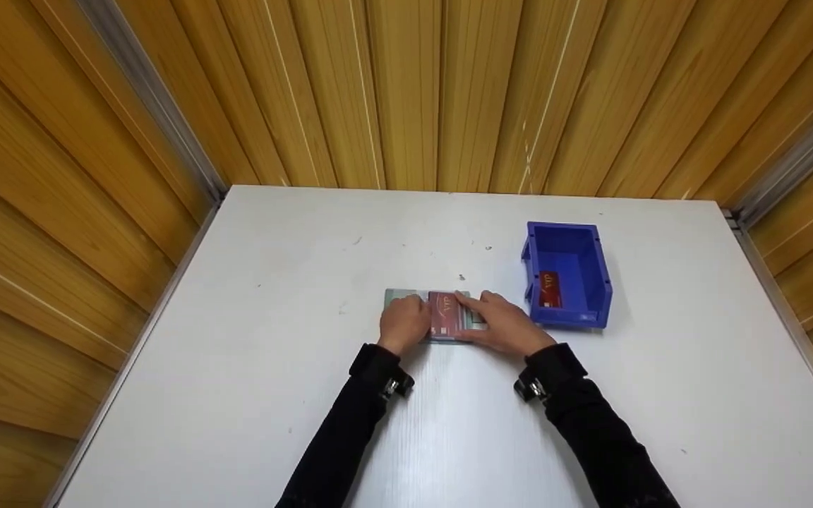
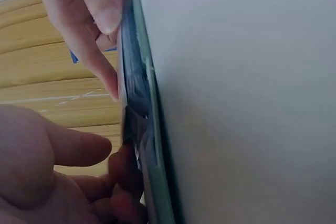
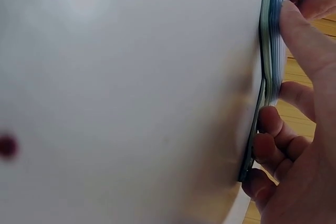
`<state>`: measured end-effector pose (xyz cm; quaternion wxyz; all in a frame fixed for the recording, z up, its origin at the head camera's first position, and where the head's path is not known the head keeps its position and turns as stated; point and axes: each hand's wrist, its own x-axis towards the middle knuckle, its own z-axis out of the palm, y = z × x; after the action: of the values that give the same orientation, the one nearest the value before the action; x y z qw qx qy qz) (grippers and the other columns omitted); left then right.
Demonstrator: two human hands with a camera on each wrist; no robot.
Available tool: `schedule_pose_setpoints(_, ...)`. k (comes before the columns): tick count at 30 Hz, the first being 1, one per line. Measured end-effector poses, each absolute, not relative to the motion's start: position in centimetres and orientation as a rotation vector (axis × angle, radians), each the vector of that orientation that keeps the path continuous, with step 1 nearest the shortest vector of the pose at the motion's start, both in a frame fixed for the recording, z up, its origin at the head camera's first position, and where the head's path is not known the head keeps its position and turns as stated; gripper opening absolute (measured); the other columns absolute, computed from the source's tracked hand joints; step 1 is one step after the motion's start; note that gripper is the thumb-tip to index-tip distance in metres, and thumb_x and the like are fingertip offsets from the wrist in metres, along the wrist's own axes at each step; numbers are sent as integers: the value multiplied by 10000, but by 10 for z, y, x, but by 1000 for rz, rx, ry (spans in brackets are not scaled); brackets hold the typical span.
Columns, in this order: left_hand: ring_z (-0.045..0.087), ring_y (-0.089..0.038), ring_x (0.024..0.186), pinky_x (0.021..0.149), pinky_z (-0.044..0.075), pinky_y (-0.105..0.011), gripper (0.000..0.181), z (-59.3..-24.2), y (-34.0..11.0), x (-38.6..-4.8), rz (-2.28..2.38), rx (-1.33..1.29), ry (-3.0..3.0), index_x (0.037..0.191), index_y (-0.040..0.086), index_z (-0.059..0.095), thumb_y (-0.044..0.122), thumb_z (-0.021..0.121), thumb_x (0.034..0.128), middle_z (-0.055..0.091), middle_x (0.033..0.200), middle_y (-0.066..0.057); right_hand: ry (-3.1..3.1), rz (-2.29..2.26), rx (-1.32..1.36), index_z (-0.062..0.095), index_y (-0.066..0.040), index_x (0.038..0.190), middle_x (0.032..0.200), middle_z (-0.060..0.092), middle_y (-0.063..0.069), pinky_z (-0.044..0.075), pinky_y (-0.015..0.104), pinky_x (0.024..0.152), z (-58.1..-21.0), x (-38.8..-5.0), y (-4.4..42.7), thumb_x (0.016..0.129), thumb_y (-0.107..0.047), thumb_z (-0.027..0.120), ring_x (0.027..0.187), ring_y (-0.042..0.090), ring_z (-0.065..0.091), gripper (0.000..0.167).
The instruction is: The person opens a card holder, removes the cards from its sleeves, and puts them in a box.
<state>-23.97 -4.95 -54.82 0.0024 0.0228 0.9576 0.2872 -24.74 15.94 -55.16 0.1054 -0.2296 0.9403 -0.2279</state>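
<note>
A card holder (image 1: 401,292) with a green-edged cover lies spread open on the white table, with a red card (image 1: 443,315) face up near its middle. My left hand (image 1: 404,323) is over the left part, its fingers curled at the holder's pages (image 2: 137,85). From the right, my right hand (image 1: 504,326) spans the red card's right side with thumb and forefinger. In the right wrist view, the thumb touches the layered stack, while other fingers of the right hand (image 3: 299,145) curl at the cover's edge. Whether the card is inside a pocket, I cannot tell.
A blue plastic bin (image 1: 570,321) stands right of the holder, close to my right hand. Inside it, against the left wall, lies another red card (image 1: 550,290). Wood-patterned panels (image 1: 406,92) enclose the table (image 1: 293,268) at the back and sides.
</note>
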Motion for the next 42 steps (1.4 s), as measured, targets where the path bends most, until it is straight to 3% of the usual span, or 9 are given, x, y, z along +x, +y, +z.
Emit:
schedule_pose_setpoints(10, 701, -382, 940, 820, 533, -503, 290, -555, -51, -239, 939, 97, 2995, 907, 61, 740, 243, 564, 1048, 756, 894, -151, 2767, -676, -681, 436, -217, 1583, 1004, 515, 56, 433, 379, 790, -554, -248, 161, 892, -545, 759, 873, 185, 447, 831)
schedule_pose_setpoints(18, 692, -379, 898, 798, 515, -486, 262, -557, -54, -238, 1031, 142, 2999, 916, 58, 737, 215, 570, 1044, 741, 858, -145, 2765, -678, -680, 437, -220, 1582, 999, 509, 58, 433, 392, 791, -554, -249, 161, 892, -532, 763, 874, 194, 454, 824)
schedule_pose_setpoints(24, 574, -211, 706, 662, 436, -355, 275, -559, -57, -240, 1061, 139, 2969, 820, 63, 694, 228, 623, 1028, 632, 712, -61, 2765, -668, -698, 439, -217, 1582, 984, 499, 51, 410, 376, 781, -553, -250, 162, 897, -515, 770, 872, 189, 441, 816)
schedule_pose_setpoints(29, 496, -143, 687, 651, 397, -310, 285, -559, -58, -242, 1089, 131, 2944, 810, 70, 683, 253, 640, 1024, 565, 704, 4, 2765, -657, -647, 418, -254, 1593, 1010, 510, 52, 410, 376, 788, -551, -250, 161, 891, -564, 753, 885, 195, 452, 836)
schedule_pose_setpoints(36, 621, -260, 753, 683, 464, -389, 287, -558, -56, -240, 996, 110, 2989, 834, 66, 703, 256, 621, 1033, 668, 754, -90, 2764, -615, -595, 339, -291, 1623, 1180, 569, 156, 487, 487, 919, -548, -248, 153, 913, -685, 641, 1010, 266, 521, 866)
schedule_pose_setpoints(42, 677, -383, 928, 833, 525, -498, 274, -559, -53, -239, 954, 98, 3007, 934, 42, 725, 220, 552, 1049, 746, 912, -162, 2789, -584, -597, 365, -285, 1612, 1052, 541, 111, 452, 410, 814, -549, -248, 149, 890, -619, 716, 904, 224, 478, 870)
